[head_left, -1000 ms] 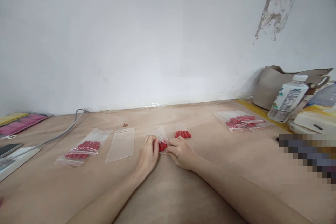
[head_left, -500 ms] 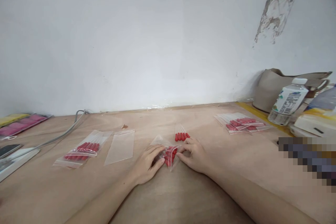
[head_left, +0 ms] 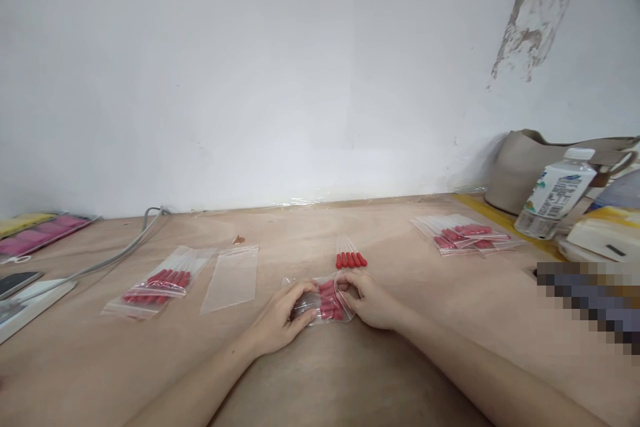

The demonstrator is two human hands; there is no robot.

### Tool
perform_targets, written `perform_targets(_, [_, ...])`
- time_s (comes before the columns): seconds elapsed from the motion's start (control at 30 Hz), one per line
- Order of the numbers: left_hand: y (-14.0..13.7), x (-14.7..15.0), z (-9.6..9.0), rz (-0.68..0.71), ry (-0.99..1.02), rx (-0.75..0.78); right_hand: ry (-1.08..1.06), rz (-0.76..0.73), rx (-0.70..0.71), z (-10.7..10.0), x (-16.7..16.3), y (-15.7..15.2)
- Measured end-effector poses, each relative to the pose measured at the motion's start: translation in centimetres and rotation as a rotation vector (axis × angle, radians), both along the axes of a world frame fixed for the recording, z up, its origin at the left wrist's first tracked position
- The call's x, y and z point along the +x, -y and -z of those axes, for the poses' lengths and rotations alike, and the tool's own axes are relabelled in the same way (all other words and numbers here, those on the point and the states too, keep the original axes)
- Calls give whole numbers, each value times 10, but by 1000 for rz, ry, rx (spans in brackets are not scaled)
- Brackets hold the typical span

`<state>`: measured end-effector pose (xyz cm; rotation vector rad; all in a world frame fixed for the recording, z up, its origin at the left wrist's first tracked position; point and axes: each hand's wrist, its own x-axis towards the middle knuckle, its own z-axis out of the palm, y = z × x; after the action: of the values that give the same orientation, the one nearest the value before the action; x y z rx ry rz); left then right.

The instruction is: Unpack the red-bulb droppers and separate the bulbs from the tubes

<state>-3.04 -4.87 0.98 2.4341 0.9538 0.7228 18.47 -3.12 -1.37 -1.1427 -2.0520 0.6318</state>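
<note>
A clear zip bag (head_left: 313,310) holding several droppers with red bulbs (head_left: 330,300) lies sideways on the table in front of me, its bulb end to the right. My left hand (head_left: 285,317) grips its left part, thumb at the near side and fingers at the far side. My right hand (head_left: 367,300) pinches the bag's right edge by the zip strip. Just beyond the bag, a row of loose droppers (head_left: 351,259) rests with red bulbs toward me and thin clear tubes pointing away. An empty zip bag (head_left: 230,282) lies flat left of my left hand.
Filled dropper bags (head_left: 160,283) are stacked at the left, others (head_left: 465,237) at the right. A grey cable (head_left: 120,257), a phone (head_left: 17,283) and a pink and yellow pack (head_left: 47,233) lie far left. A bottle (head_left: 555,193) and a beige bag (head_left: 515,173) stand back right.
The bag between my hands has been flattened and turned so its droppers lie sideways; earlier it was bunched, with a corner pointing toward me. My right hand has shifted slightly with its edge.
</note>
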Motion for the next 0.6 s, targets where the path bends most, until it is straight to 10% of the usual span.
perform_targets(0.23, [1,1,-1,-12,11,-13,-380,-97,-346,1,-10,-1])
perform_targets(0.6, [-2,-1,4,-40,-20,-5,-414,-91,-254,8,-16,-4])
